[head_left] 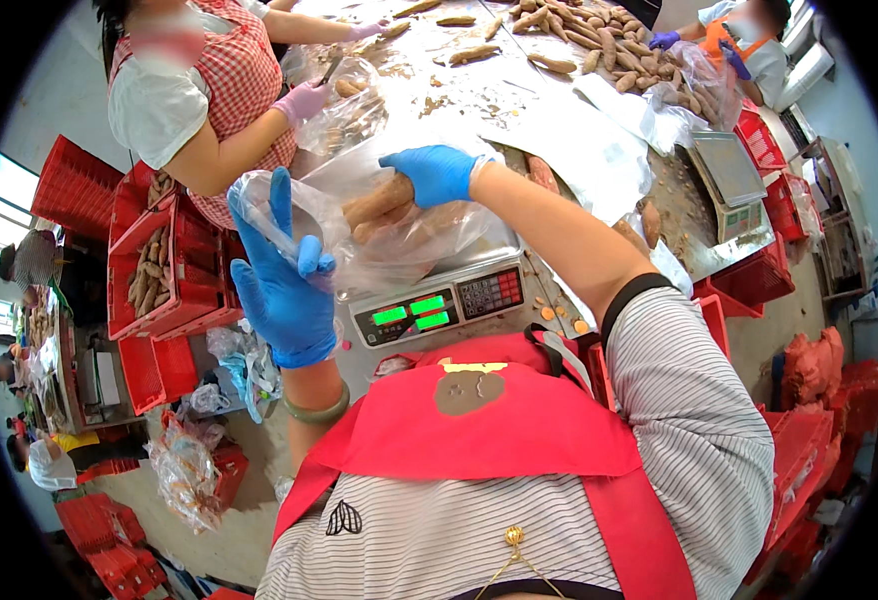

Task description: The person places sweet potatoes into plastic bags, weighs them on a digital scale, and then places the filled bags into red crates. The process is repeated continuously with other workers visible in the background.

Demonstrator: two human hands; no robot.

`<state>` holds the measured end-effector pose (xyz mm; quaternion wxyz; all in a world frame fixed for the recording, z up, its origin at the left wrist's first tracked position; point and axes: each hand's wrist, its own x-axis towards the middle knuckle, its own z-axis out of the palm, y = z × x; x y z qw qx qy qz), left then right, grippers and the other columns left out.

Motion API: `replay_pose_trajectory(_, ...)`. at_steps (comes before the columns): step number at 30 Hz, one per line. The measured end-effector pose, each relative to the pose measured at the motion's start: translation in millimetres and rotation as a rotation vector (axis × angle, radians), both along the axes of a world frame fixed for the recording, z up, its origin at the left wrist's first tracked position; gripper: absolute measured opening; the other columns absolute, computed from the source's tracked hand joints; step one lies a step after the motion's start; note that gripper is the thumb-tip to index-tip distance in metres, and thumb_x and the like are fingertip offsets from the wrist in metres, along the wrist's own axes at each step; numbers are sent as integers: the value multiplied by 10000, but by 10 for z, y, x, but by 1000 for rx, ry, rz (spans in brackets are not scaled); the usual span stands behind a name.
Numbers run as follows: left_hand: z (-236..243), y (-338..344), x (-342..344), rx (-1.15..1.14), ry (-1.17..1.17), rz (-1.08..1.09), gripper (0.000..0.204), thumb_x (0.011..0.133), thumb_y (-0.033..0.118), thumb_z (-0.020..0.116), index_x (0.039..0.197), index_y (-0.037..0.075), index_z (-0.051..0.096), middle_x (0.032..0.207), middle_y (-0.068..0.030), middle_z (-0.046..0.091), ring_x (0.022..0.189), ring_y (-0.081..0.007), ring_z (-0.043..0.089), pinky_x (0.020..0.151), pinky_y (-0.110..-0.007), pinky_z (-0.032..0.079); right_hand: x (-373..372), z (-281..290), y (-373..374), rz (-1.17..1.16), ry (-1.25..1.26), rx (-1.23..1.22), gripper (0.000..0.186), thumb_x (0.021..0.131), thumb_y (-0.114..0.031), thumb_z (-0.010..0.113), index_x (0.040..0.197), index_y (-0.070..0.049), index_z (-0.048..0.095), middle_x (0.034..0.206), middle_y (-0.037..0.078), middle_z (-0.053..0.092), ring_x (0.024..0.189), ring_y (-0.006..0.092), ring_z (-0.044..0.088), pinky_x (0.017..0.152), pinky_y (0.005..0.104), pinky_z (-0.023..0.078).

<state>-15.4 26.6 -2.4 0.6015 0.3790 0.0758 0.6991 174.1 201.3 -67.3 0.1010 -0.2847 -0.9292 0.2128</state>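
Observation:
A clear plastic bag (414,240) with sweet potatoes in it rests on a digital scale (439,303) with green displays. Its mouth is caught on the fingers of my left hand (289,285), blue-gloved, index finger pointing up and the others partly bent. My right hand (431,175), also in a blue glove, reaches across from the right and is closed over the end of a brown sweet potato (379,203) at the bag's mouth. Film hides part of the potatoes and some of my right fingertips.
Across the table, a pile of sweet potatoes (609,40) lies at the back. A co-worker in a checked apron (249,75) stands at left, holding a dark tool. A second scale (729,180) sits at right. Red crates (169,270) stand left; orange slices (559,312) lie beside my scale.

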Motion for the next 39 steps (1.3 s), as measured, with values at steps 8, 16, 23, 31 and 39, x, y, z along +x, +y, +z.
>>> replay_pose_trajectory(8, 40, -30, 235, -187, 224, 362, 612, 909, 235, 391, 1428, 44, 130, 1469, -95, 197, 981, -184, 517, 699, -220, 417, 173, 8, -323, -337, 415, 219, 549, 695, -139, 606, 1220, -51, 473, 1049, 199, 571, 927, 358, 571, 807, 414, 470)
replay_pose_trajectory(16, -89, -168, 320, -293, 395, 260, 699, 857, 201, 479, 1436, 67, 111, 1492, -54, 131, 851, -148, 464, 708, -202, 436, 1185, -42, -749, -792, 1280, 33, 217, 801, 1, 566, 998, -47, 642, 919, 94, 660, 840, 169, 625, 752, 291, 493)
replay_pose_trajectory(23, -87, -230, 528, -417, 498, 439, 619, 888, 264, 419, 1426, 68, 184, 1489, -29, 165, 1304, -204, 241, 787, -205, 412, 3331, -1816, -1147, -1668, 395, 264, 417, 689, -195, 648, 1075, -46, 591, 1048, 189, 591, 973, 333, 564, 853, 398, 452)
replay_pose_trajectory(31, -182, -168, 453, -465, 603, 434, 566, 917, 297, 400, 1421, 109, 224, 1430, -80, 296, 1100, -156, 460, 800, -228, 394, 3299, -1540, -1472, -1636, 239, -41, 372, 589, -273, 691, 898, -70, 655, 881, 188, 636, 822, 352, 609, 724, 425, 492)
replay_pose_trajectory(39, -253, -177, 320, -419, 586, 308, 566, 919, 281, 423, 1425, 137, 214, 1389, -120, 348, 943, -121, 534, 870, -278, 400, 3707, -1846, -978, -1654, 199, 101, 477, 547, -318, 738, 957, -90, 655, 1319, 250, 361, 1117, 394, 449, 958, 414, 382)
